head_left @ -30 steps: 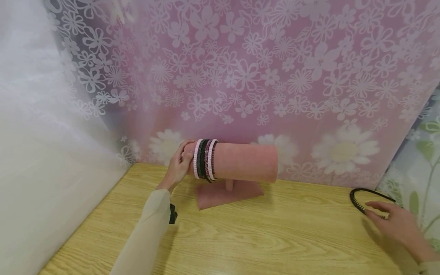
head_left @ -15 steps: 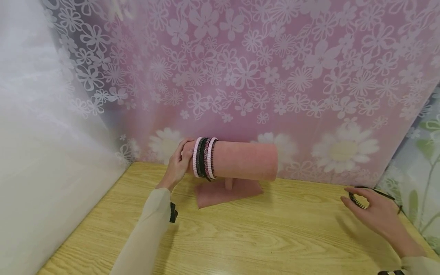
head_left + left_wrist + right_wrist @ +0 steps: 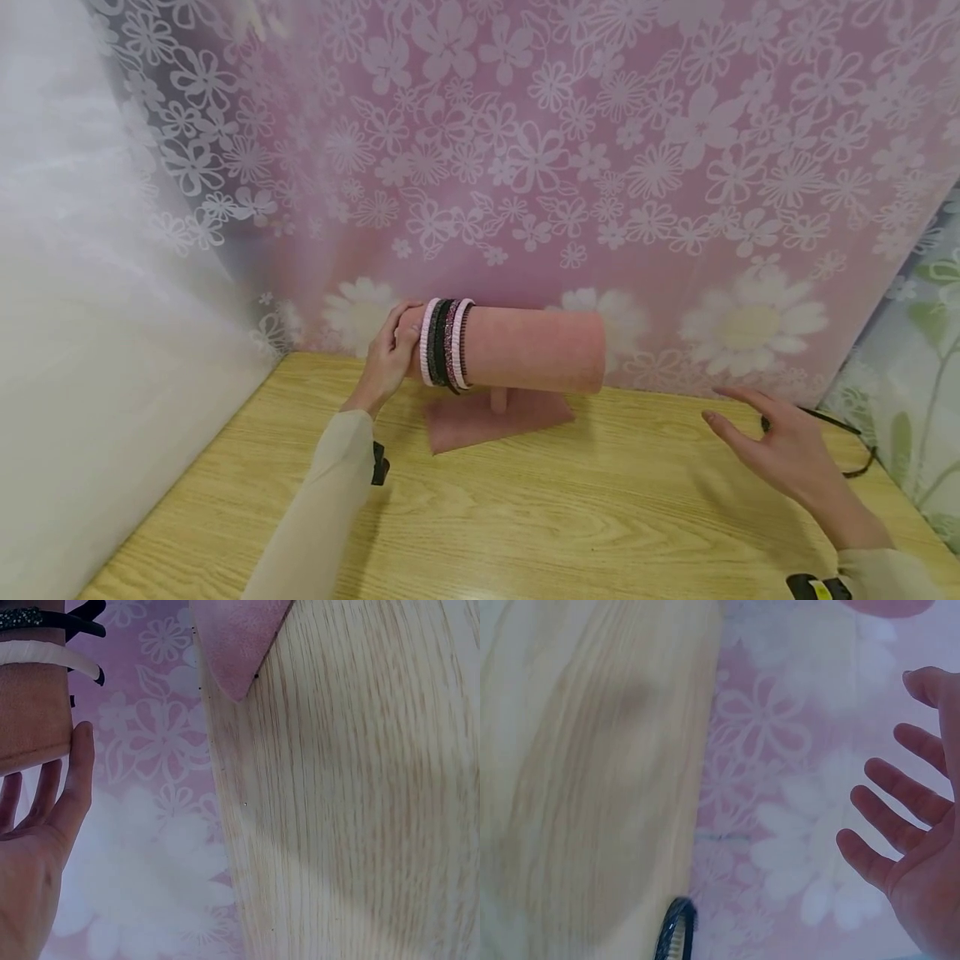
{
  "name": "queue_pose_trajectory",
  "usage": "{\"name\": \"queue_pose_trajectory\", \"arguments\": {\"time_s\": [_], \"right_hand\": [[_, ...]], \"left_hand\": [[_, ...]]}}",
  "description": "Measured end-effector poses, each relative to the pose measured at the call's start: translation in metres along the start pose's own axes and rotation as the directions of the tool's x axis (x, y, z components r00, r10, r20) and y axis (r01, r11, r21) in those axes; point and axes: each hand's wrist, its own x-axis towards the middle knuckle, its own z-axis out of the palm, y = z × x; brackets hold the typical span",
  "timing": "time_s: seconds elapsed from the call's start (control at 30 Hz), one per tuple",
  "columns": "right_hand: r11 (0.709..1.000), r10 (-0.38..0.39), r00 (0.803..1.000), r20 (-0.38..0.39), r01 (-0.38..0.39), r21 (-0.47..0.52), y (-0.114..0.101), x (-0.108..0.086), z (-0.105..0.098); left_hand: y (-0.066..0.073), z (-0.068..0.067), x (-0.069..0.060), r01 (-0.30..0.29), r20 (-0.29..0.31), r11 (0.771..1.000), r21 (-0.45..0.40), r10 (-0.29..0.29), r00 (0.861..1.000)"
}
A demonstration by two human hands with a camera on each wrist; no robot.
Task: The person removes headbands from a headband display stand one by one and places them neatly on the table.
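A pink velvety headband display stand (image 3: 536, 346) stands on the table, its roll lying sideways above a flat base. My left hand (image 3: 384, 362) holds the left end of the roll, with fingers on top and thumb in front. Several headbands (image 3: 444, 343) sit side by side round the roll near that hand, in pale pink, black and glittery pink. To the right, my right hand (image 3: 783, 446) is in the air with fingers spread, holding nothing. Behind it lies a black toothed headband (image 3: 831, 419), partly hidden; the right wrist view shows its curved tip (image 3: 686, 906).
The wood-grain table (image 3: 525, 517) meets a pink flowered curtain (image 3: 525, 167) at the back. A white sheet (image 3: 135, 333) closes off the left, and a green-leaf patterned sheet (image 3: 911, 417) the right. A dark strap (image 3: 817, 587) is on the right wrist.
My right hand has moved left, away from the black headband at the right, and its fingers have spread apart. The left hand keeps its hold on the roll.
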Motion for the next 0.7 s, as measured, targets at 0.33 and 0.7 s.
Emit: {"name": "queue_pose_trajectory", "arguments": {"time_s": [0.33, 0.7], "right_hand": [[0.989, -0.131, 0.985, -0.117, 0.138, 0.061, -0.031, 0.009, 0.008], [0.967, -0.213, 0.958, -0.193, 0.235, 0.098, -0.055, 0.022, 0.015]], "left_hand": [[0.0, 0.002, -0.002, -0.001, -0.022, 1.0, 0.008, 0.001, 1.0], [0.0, 0.003, -0.001, -0.021, -0.026, 1.0, -0.008, 0.021, 0.999]]}}
